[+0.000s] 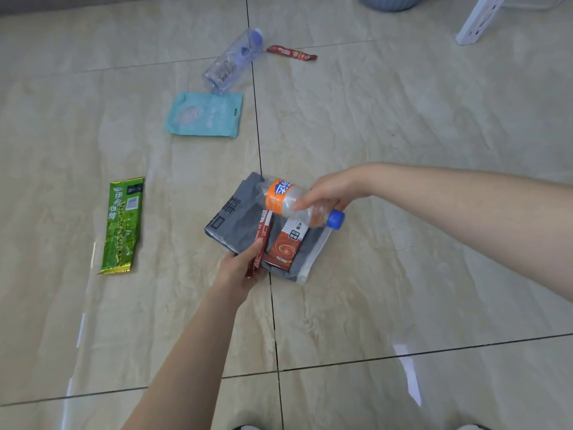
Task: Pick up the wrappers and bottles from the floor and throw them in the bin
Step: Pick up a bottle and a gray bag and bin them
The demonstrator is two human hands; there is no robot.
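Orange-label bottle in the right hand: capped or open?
Capped. The orange-label bottle, gripped by the right hand, has its blue cap on its neck; it looks empty.

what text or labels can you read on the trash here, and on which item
"伊利心情": green wrapper, lying on the floor.
"防弹": brown-and-white sachet, in the left hand; smaller print unreadable.
Orange bottle label, in the right hand: white logo, blurred.
Grey pouch: large dark characters, partly hidden, unreadable.
Red stick sachet: white wording, too small.
Clear bottle and teal packet: print blurred.
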